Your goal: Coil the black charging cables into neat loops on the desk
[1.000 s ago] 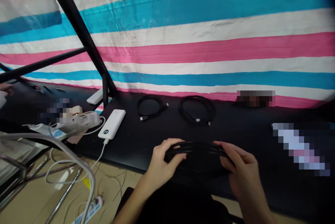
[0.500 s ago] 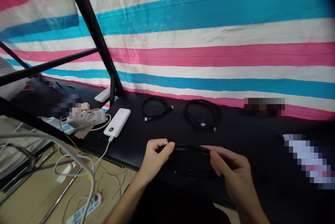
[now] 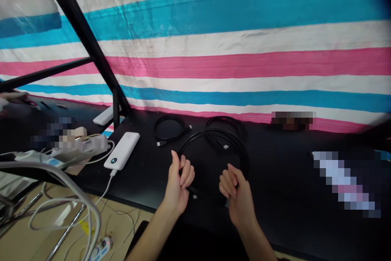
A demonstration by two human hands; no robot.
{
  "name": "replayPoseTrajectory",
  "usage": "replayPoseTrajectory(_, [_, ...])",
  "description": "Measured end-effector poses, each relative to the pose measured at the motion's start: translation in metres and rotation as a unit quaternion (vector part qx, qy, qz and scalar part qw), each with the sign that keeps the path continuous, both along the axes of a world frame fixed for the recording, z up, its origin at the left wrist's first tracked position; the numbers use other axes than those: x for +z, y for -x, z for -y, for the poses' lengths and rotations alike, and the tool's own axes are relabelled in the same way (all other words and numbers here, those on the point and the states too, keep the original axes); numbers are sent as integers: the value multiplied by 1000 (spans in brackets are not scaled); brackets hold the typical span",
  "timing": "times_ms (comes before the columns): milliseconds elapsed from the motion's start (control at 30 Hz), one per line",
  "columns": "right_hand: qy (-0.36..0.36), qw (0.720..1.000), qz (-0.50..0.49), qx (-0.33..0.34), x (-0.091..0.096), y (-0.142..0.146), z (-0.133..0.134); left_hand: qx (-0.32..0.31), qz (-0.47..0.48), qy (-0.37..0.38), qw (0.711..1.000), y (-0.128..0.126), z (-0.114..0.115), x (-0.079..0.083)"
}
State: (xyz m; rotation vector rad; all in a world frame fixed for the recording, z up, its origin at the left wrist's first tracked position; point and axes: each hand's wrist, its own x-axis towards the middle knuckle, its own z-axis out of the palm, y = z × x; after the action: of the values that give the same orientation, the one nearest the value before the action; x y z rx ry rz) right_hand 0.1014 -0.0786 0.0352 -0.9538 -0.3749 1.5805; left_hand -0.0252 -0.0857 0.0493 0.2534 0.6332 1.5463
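A looped black cable (image 3: 210,131) arches between my two hands above the front of the black table. My left hand (image 3: 179,179) is closed around its left side, with a pale connector end (image 3: 194,196) hanging just below the fingers. On the loop's right side my right hand (image 3: 236,189) is closed too, and a cable end shows dimly under it. Behind the held loop lie two more coiled black cables, one at the left (image 3: 169,127) with both plugs visible and one at the right (image 3: 227,119), partly covered by the held loop.
A white power bank (image 3: 122,151) with a white cable plugged in lies at the table's left. Power strips (image 3: 91,145) and loose wires sit beyond a black metal frame (image 3: 82,29). A striped sheet (image 3: 229,61) hangs behind. Blurred-out items lie at the right.
My hands have turned upright with fingers curled in, and the cable has opened from a flat band into a tall arch reaching over the rear coil. The view has shifted slightly right.
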Motion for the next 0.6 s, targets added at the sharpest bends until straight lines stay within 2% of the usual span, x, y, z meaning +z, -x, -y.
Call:
replayPoseTrajectory(100, [30,999,-28,4,-5,-3,-4,-22,-10,2,1000,0,-4,-3])
replayPoseTrajectory(233, [22,999,-28,40,-7,-4,-8,-45,11,-11,999,7,-7,-3])
replayPoseTrajectory(333, [-4,997,14,75,-7,-1,-9,-33,20,-13,999,12,-9,-4])
replayPoseTrajectory(600, [-60,979,157,119,-15,4,-8,6,29,-16,999,22,-8,0])
